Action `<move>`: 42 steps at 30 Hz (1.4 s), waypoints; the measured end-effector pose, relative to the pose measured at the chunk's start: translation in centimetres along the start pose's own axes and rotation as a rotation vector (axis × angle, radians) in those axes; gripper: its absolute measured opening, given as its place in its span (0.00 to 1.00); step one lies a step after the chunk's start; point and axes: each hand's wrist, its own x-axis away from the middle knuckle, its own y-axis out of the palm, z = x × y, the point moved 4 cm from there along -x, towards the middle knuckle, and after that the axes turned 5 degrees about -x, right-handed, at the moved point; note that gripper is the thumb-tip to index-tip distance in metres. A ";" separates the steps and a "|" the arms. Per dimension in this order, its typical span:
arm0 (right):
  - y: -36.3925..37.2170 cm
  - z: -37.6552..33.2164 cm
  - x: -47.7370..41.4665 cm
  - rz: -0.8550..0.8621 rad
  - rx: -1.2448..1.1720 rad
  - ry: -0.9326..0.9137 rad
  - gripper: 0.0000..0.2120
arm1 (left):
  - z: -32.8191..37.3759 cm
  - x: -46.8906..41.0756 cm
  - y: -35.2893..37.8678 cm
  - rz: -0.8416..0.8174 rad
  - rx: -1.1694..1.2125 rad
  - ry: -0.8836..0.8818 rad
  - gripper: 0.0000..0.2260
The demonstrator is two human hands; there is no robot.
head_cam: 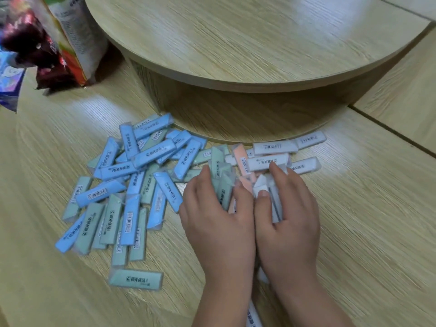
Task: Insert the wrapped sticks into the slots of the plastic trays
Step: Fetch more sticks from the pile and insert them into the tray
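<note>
**Both hands in the heap of wrapped sticks**

Head view: the left hand [219,215] curled its fingers round a bunch of green sticks [224,182]. The right hand [290,208], touching it, pinched several white sticks [262,182] between thumb and fingers. Both rested low over the wooden floor [354,232]. To their left lay a pile of blue and green wrapped sticks [132,180]. Loose white sticks [274,147] and a peach stick [243,161] lay just beyond the fingers, near the base of a round wooden table [236,43]. Snack bags [47,43] stood at far left.
</note>
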 end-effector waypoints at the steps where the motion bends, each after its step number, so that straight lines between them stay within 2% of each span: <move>1: 0.0 0.0 0.0 -0.001 -0.005 0.005 0.23 | 0.1 -0.1 0.0 0.004 -0.003 -0.009 0.28; 7: -0.2 0.1 0.1 0.012 -0.089 0.011 0.23 | 0.8 -0.4 0.1 -0.030 0.004 -0.055 0.28; 14: -0.1 0.6 0.1 -0.037 -0.183 0.036 0.22 | 1.0 -0.1 0.9 -0.070 0.028 -0.031 0.21; 19: -0.4 0.5 0.2 -0.057 -0.256 0.008 0.23 | 1.2 0.5 0.7 -0.098 0.095 0.013 0.11; 22: -0.4 0.3 0.2 -0.064 -0.282 -0.004 0.23 | 1.3 0.2 0.6 -0.125 0.125 0.014 0.14; 27: -0.4 0.1 -0.1 -0.090 -0.387 -0.018 0.23 | 2.1 0.2 0.8 -0.219 0.126 0.009 0.24; 31: -0.6 0.0 -0.1 -0.105 -0.420 -0.034 0.23 | 2.6 0.4 0.8 -0.268 0.180 0.037 0.12; 33: -0.7 -0.1 -0.3 -0.120 -0.436 -0.052 0.24 | 2.9 0.5 0.7 -0.290 0.225 0.045 0.10; 38: -0.7 -0.1 -0.5 -0.138 -0.436 -0.054 0.25 | 3.2 0.3 1.0 -0.310 0.294 0.055 0.13; 42: -0.3 -0.4 -1.3 -0.147 -0.571 0.008 0.25 | 3.6 0.1 1.3 -0.348 0.374 -0.022 0.19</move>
